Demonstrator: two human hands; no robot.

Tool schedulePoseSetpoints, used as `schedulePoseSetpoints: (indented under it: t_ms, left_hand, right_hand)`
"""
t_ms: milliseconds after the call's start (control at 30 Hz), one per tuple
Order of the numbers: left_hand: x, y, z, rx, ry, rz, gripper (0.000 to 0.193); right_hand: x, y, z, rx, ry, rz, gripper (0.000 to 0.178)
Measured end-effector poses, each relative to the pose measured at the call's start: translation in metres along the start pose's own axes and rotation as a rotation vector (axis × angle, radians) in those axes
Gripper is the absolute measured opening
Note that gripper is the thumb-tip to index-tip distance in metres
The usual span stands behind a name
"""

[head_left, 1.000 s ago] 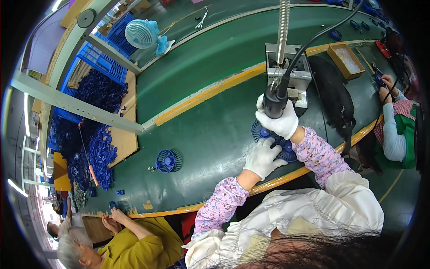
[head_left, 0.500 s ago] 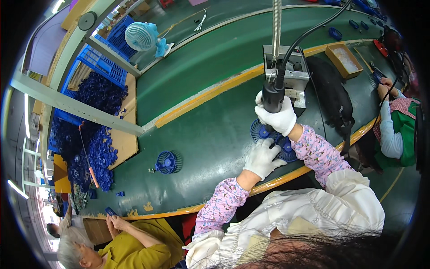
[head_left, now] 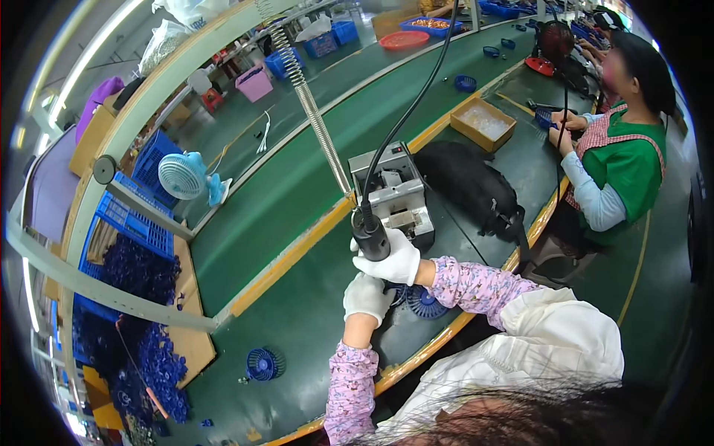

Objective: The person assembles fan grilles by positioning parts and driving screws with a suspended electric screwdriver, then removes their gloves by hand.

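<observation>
A black corded electric screwdriver (head_left: pixel 371 243) hangs below a coiled metal spring, and my white-gloved right hand (head_left: pixel 390 259) wraps round its body. Just below and to the left, my gloved left hand (head_left: pixel 367 299) rests low at the table, its fingers drawn together and their tips partly hidden beneath the right hand. Beside the left hand lies a blue round fan guard (head_left: pixel 399 296), mostly covered by my hands. Another blue fan guard (head_left: pixel 426 302) sits to its right, next to my right sleeve. The screwdriver's tip is hidden.
A grey metal machine (head_left: pixel 394 197) stands beyond my hands, with a black bag (head_left: pixel 472 186) and a carton (head_left: pixel 483 123) to its right. Left are a lone blue fan guard (head_left: pixel 262 364) and heaped blue parts (head_left: pixel 160 364). A co-worker (head_left: pixel 621 141) sits at right.
The view has swung toward the right, bringing the co-worker there further in. My left hand has moved from lying spread over the fan guards to below the screwdriver, fingers gathered. The right keeps its hold.
</observation>
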State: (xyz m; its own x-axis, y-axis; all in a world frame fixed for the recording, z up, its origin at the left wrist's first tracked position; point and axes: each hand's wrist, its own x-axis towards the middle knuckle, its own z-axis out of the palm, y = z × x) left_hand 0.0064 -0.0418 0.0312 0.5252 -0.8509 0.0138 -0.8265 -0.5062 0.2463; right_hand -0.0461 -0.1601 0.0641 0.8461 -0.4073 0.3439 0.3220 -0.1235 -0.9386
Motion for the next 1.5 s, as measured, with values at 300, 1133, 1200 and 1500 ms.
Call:
schedulePoseSetpoints:
  t_ms: [300, 1133, 1200, 1500]
  left_hand:
    - [-0.006, -0.019, 0.016, -0.209, 0.122, 0.046, 0.03]
    - [-0.054, 0.013, -0.003, -0.29, -0.097, 0.123, 0.071]
    - [-0.057, 0.024, 0.005, -0.213, -0.115, 0.107, 0.066]
    - [-0.059, 0.026, 0.028, -0.271, 0.062, 0.132, 0.046]
  right_hand:
    - [0.004, -0.003, 0.014, 0.005, 0.013, 0.015, 0.032]
    - [0.038, -0.036, -0.033, -0.096, 0.286, -0.271, 0.02]
    - [0.033, -0.031, -0.034, 0.057, 0.253, -0.174, 0.02]
    - [0.0, -0.023, 0.014, 0.163, -0.018, -0.072, 0.025]
